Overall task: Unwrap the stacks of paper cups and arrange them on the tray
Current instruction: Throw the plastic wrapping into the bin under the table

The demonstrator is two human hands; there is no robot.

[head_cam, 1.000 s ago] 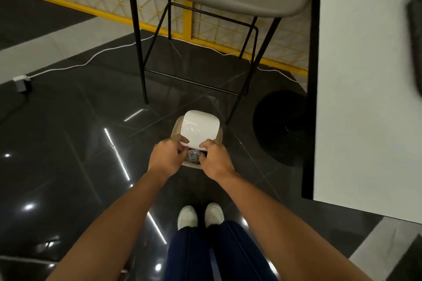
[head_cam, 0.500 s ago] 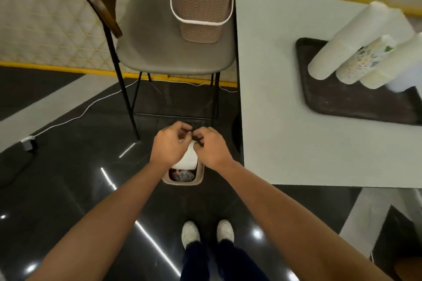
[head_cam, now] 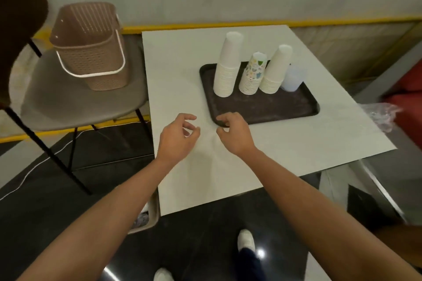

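The left hand (head_cam: 177,137) and right hand (head_cam: 235,133) are hovering empty, fingers loosely curled, over the matte white counter (head_cam: 180,68). Tapering paper cup stacks (head_cam: 226,70) are standing inverted on the dark round-cornered tray (head_cam: 269,109).

Beyond our right hand (head_cam: 235,134) we see white paper cup stacks (head_cam: 226,68), one multicoloured printed stack (head_cam: 253,75) and a dark brown rectangular tray (head_cam: 262,107). Far to its left is a tan perforated plastic basket (head_cam: 91,52).
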